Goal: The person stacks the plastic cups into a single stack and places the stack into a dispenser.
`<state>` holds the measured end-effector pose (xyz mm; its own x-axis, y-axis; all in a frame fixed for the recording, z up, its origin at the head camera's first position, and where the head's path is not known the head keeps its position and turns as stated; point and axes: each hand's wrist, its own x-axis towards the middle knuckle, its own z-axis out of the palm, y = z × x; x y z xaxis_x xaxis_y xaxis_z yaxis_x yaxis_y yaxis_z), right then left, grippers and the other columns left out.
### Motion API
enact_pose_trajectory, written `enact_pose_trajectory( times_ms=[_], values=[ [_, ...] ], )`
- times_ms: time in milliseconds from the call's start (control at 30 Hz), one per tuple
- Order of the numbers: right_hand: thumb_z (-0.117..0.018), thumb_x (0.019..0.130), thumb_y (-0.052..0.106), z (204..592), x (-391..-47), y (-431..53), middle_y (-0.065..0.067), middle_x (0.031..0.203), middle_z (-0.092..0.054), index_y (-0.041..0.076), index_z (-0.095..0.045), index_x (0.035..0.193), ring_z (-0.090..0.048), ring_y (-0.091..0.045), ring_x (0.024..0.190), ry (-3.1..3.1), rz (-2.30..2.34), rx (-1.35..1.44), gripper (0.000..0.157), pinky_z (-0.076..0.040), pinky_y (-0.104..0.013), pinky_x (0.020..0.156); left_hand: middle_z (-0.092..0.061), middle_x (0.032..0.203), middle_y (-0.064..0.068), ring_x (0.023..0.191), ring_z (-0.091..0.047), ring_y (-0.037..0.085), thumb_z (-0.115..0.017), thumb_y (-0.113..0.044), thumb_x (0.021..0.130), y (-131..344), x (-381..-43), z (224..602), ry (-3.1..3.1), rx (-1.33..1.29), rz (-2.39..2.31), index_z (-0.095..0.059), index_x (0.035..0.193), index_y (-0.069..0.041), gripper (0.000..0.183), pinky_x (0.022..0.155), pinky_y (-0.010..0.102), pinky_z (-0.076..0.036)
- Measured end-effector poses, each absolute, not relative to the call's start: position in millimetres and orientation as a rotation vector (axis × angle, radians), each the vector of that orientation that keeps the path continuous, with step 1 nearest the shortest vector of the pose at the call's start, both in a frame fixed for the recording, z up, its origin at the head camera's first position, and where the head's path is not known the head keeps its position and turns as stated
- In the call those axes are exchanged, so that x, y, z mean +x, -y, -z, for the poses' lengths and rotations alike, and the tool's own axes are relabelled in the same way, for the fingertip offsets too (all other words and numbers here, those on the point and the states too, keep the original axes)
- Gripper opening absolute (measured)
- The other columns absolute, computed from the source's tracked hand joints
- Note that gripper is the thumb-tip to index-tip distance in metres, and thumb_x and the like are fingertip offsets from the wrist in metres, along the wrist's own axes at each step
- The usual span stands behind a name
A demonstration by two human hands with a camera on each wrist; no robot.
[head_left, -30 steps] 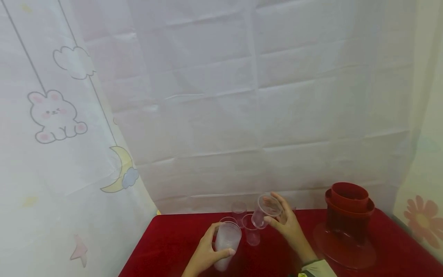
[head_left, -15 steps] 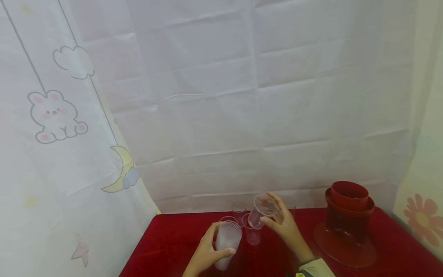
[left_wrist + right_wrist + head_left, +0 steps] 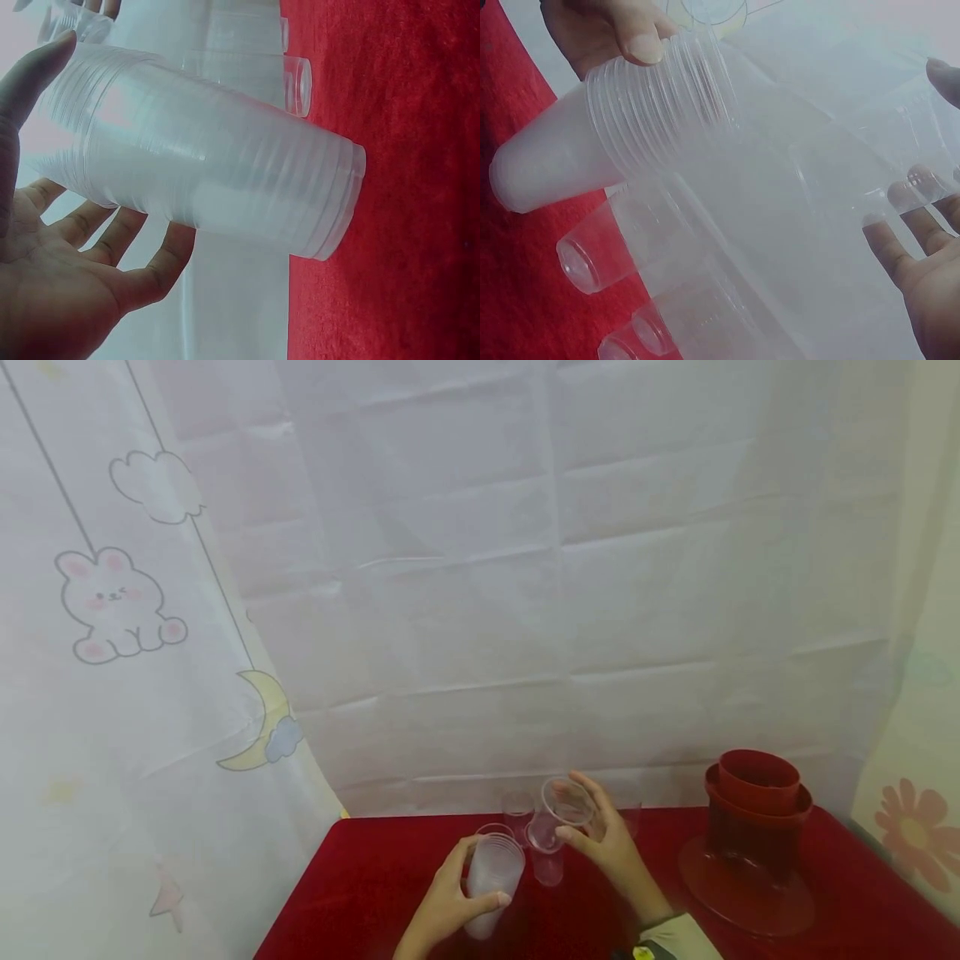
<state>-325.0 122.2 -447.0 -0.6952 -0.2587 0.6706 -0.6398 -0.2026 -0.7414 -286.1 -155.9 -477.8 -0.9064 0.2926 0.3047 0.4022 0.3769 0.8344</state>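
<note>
My left hand (image 3: 447, 897) grips a nested stack of clear plastic cups (image 3: 495, 868), thumb on the near side and fingers behind. The stack leans, rims up, and its many lips show in the right wrist view. A single clear cup (image 3: 551, 828) is held by its side in my right hand (image 3: 613, 847), between thumb and fingers. That cup is tilted and hangs over a clear cup (image 3: 548, 868) standing on the red table. Another standing cup (image 3: 517, 807) is farther back. A further rim (image 3: 489, 829) shows behind the stack, its body mostly hidden.
At the right of the red-covered table (image 3: 352, 881) stands a red cylindrical container (image 3: 753, 835) on a wide round base. One more clear cup (image 3: 633, 817) is partly hidden behind my right hand. A pale sheet (image 3: 465, 693) hangs behind the table.
My right hand has shifted slightly left with its cup, now more directly above the standing cup. The left hand and the stack have hardly moved.
</note>
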Motion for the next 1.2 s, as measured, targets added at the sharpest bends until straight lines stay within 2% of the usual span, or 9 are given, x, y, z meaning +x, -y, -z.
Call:
enact_pose_trajectory(
  times_ms=[333, 800, 1200],
  values=[
    [-0.062, 0.091, -0.011, 443, -324, -112, -0.029, 0.146, -0.042, -0.002, -0.023, 0.153, -0.047, -0.014, 0.134, 1.715, -2.009, 1.130, 0.073, -0.044, -0.027, 0.103, -0.056, 0.132, 0.001, 0.112, -0.056, 0.020, -0.081, -0.037, 0.082, 156, -288, 478, 2.524, -0.650, 1.562, -0.044, 0.142, -0.023, 0.072, 0.079, 0.029, -0.055],
    [-0.062, 0.093, -0.008, 441, -325, -101, -0.026, 0.148, -0.042, -0.001, -0.021, 0.154, -0.047, -0.021, 0.135, 1.679, -2.068, 1.208, 0.074, -0.046, -0.032, 0.103, -0.055, 0.131, 0.001, 0.112, -0.056, 0.020, -0.081, -0.037, 0.082, 155, -289, 478, 2.517, -0.669, 1.567, -0.043, 0.142, -0.022, 0.072, 0.080, 0.030, -0.054],
    [-0.063, 0.093, -0.007, 438, -318, -91, -0.027, 0.148, -0.041, 0.000, -0.022, 0.154, -0.047, -0.020, 0.134, 1.660, -2.103, 1.255, 0.074, -0.045, -0.032, 0.104, -0.053, 0.134, 0.000, 0.114, -0.055, 0.021, -0.080, -0.038, 0.082, 155, -285, 477, 2.540, -0.638, 1.572, -0.042, 0.143, -0.024, 0.074, 0.085, 0.039, -0.056]
  ],
)
